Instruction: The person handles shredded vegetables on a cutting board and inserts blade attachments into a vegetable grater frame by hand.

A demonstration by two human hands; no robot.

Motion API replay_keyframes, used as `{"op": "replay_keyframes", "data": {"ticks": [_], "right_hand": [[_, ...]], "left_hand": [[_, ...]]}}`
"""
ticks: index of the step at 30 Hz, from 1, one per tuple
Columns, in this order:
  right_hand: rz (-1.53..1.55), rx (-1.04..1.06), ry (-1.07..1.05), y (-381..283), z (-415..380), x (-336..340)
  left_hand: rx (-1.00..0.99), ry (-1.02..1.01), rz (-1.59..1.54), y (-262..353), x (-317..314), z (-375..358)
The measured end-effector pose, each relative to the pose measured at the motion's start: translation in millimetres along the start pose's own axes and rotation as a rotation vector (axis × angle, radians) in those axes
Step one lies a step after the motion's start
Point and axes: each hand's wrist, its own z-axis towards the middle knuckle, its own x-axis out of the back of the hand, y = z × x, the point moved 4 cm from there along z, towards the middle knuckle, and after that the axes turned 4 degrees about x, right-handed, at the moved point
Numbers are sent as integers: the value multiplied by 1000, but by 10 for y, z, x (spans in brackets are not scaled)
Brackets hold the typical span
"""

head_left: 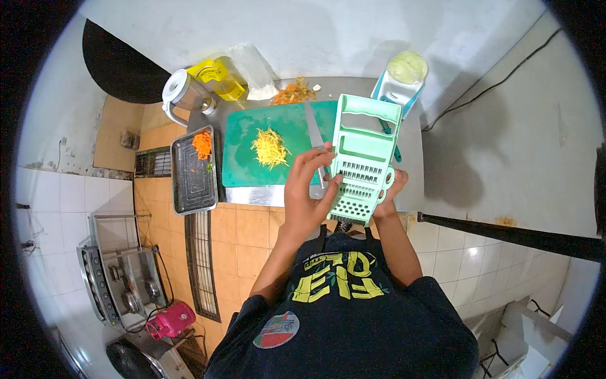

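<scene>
A light green grater [366,146] is held up over the front right of the counter, its handle end away from me. My right hand [392,189] grips its lower right side, the fingers partly hidden behind it. At its left edge is my left hand [310,189], fingers curved and spread, fingertips at the grater's side. A knife [314,129] lies on the green cutting board [243,136], its handle beside my left hand. Yellow shredded strips [270,149] form a pile on the board. Behind the grater, a dark green handled tool [397,153] is partly hidden.
Left of the board, a metal tray [192,184] holds orange shreds [202,145]. Behind are a lidded pitcher [183,91], a yellow pouch [221,79], a white bag [255,79] and peelings [293,93]. A scale [399,90] bearing a pale green item [407,67] stands back right.
</scene>
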Motion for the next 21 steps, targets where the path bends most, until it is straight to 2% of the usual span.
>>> {"op": "replay_keyframes", "data": {"ticks": [2, 5, 8, 9, 12, 15, 19, 21], "right_hand": [[31, -8, 26, -11, -14, 53], [4, 40, -73, -37, 25, -42], [-115, 17, 50, -72, 72, -159], [-120, 57, 8, -53, 86, -216], [-80, 77, 87, -60, 99, -321], [-169, 98, 106, -55, 158, -317], [30, 96, -30, -24, 172, -310], [16, 103, -10, -31, 161, -327]], "left_hand": [[-61, 8, 122, 40, -19, -26], [-136, 25, 260, 108, -30, -30], [-195, 42, 349, 173, -15, -19], [-207, 43, 374, 186, -9, -29], [-257, 55, 429, 156, 4, -77], [-251, 54, 463, 180, 53, -93], [-278, 61, 489, 182, 97, -176], [-281, 56, 504, 202, 92, -208]]}}
